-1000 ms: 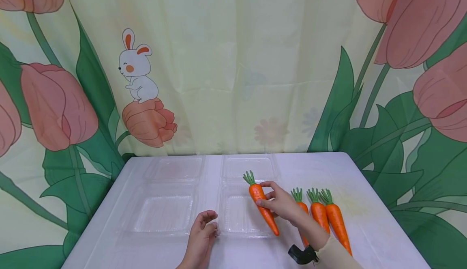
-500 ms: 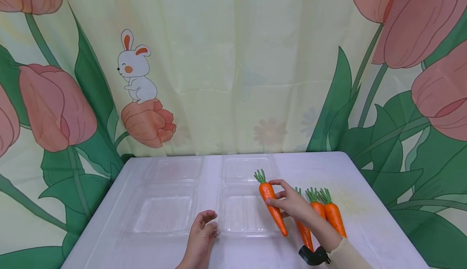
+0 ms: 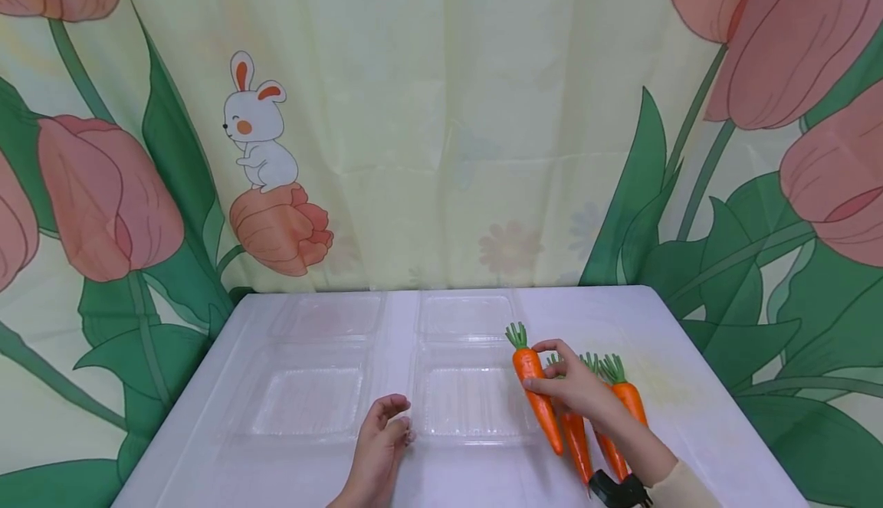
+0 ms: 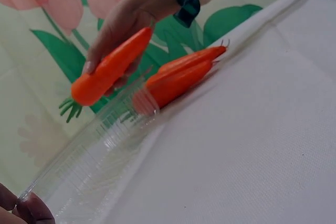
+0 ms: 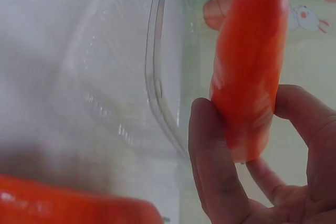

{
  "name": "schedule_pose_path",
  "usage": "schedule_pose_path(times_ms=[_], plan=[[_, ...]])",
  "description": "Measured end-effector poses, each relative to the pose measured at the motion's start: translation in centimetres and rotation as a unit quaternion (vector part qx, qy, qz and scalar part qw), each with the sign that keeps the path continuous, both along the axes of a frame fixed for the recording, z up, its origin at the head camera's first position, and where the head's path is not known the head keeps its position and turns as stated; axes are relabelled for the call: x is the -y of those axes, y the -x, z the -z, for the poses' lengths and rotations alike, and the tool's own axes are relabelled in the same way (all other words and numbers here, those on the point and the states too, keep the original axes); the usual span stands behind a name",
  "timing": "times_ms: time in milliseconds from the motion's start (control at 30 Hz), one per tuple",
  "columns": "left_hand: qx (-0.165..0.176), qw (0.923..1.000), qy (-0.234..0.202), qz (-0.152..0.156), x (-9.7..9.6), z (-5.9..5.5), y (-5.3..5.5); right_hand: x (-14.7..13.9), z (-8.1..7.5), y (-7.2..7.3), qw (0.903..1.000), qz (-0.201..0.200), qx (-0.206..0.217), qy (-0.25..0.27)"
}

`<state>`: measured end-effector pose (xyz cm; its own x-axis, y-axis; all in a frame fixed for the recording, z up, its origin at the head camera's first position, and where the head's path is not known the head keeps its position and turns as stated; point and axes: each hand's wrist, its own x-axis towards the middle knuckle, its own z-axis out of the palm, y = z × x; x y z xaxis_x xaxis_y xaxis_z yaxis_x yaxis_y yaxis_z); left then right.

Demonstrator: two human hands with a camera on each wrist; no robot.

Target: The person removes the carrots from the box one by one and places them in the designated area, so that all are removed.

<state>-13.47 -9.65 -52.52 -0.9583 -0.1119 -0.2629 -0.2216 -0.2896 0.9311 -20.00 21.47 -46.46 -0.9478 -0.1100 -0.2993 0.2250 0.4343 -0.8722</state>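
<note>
My right hand (image 3: 574,384) holds an orange carrot (image 3: 535,394) with a green top between thumb and fingers, above the right edge of a clear plastic container (image 3: 476,442). Tilted, the carrot has its green end pointing away from me. My left hand (image 3: 378,447) is at that container's left front corner; in the left wrist view its fingers (image 4: 34,207) pinch the rim. Beside and partly behind my right hand and forearm lie more carrots (image 3: 629,401) on the white table. The right wrist view shows the held carrot (image 5: 249,66) close up, thumb and fingers on its sides.
A second clear container (image 3: 306,401) stands to the left, its lid (image 3: 331,318) laid back behind it. Behind the right container lies its own lid (image 3: 469,316). A curtain (image 3: 441,148) printed with tulips and a rabbit hangs behind the table (image 3: 179,462).
My right hand has moved right with the carrot, from over the container to its right edge beside the other carrots. My left hand has stayed at the container's corner.
</note>
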Motion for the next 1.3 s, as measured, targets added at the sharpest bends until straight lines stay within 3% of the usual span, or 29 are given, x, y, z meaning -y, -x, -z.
schedule_pose_path(times_ms=[467, 900, 1300], plan=[[-0.002, 1.0000, -0.001, 0.001, -0.2, 0.0, -0.1, -5.9, 0.3, -1.2, 0.9981, 0.037, 0.021, -0.044], [-0.003, 1.0000, -0.004, 0.001, -0.1, 0.0, -0.2, -11.8, 1.2, -2.0, 0.9947, 0.039, 0.025, -0.092], [-0.005, 1.0000, -0.007, -0.003, -0.1, -0.1, -0.2, -14.9, 1.9, -2.5, 0.9932, 0.044, 0.041, -0.100]])
